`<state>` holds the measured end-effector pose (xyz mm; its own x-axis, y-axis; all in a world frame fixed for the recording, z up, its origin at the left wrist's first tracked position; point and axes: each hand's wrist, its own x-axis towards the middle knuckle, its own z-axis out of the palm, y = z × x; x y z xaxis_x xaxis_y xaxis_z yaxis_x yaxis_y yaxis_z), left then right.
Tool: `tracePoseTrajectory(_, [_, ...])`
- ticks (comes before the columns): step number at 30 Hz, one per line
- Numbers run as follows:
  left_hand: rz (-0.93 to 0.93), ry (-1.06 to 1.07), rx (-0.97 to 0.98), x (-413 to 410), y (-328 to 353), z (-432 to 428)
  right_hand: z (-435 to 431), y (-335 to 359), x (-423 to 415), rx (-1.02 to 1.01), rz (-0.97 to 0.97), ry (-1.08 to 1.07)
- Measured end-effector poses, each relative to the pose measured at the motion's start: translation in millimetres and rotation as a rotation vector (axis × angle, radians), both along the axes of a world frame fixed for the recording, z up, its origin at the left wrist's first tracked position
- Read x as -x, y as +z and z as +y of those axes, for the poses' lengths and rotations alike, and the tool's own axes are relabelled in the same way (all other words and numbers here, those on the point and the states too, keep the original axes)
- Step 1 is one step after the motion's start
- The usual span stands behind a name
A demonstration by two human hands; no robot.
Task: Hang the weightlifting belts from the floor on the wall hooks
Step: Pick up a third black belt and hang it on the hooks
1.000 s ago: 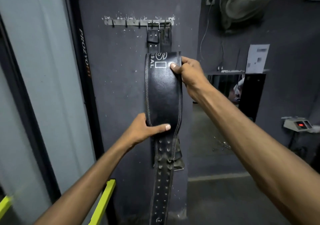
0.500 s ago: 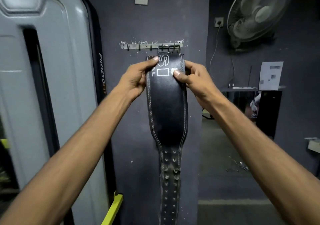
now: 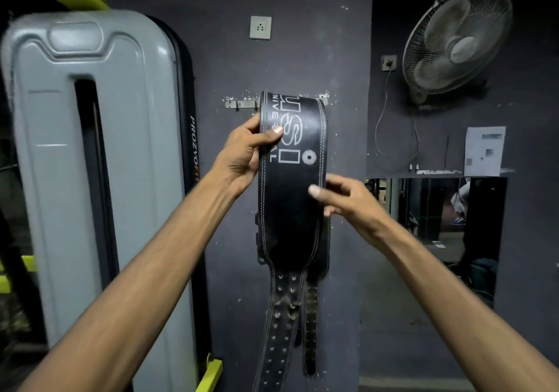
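Observation:
A wide black leather weightlifting belt (image 3: 290,219) with white lettering hangs upright against the dark wall, its top bent over in front of the metal hook rail (image 3: 242,103). My left hand (image 3: 246,152) grips the belt's left edge near the lettering, thumb on its face. My right hand (image 3: 348,199) holds the right edge lower down, thumb on the front and fingers behind. The studded strap end (image 3: 279,325) dangles below. A second dark belt strap (image 3: 311,331) hangs behind it. The buckle and the hooks behind the belt are hidden.
A grey gym machine shroud (image 3: 90,165) with yellow frame parts stands close on the left. A wall fan (image 3: 456,44) is mounted at upper right, a socket (image 3: 260,27) sits above the rail, and an opening (image 3: 432,225) to another room lies on the right.
The belt has gone up so its top now covers the right part of the hook rail. My right hand slid down its right edge; my left hand stays by the lettering.

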<state>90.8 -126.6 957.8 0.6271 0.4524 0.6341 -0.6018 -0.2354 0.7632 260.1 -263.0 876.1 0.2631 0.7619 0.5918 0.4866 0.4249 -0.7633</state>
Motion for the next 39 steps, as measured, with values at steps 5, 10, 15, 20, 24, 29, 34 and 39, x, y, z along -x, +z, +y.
tracePoseTrajectory(5, [0.046, -0.029, -0.083, 17, -20, 3, 11, 65, 14, -0.147, 0.261, 0.104])
tracePoseTrajectory(10, [0.15, 0.051, -0.059, 30, -26, 7, 22, 67, 27, -0.2, 0.371, 0.093])
tracePoseTrajectory(15, [0.267, 0.096, 0.168, 25, -7, 5, 15, 40, 42, -0.163, 0.295, 0.097])
tracePoseTrajectory(20, [0.21, 0.089, 0.238, 20, -3, -8, 8, 29, 44, -0.194, 0.209, 0.105])
tracePoseTrajectory(24, [0.139, 0.124, 0.111, 22, -8, -9, 6, 51, 43, -0.142, 0.303, 0.046])
tracePoseTrajectory(29, [0.094, 0.106, -0.018, 28, -16, -15, 17, 79, 49, -0.198, 0.304, 0.04])
tracePoseTrajectory(34, [0.141, 0.179, 0.067, 38, 0, -11, 23, 67, 62, -0.26, 0.301, 0.073])
tracePoseTrajectory(39, [0.083, 0.179, 0.159, 39, 17, -17, 21, 47, 68, -0.301, 0.185, 0.068])
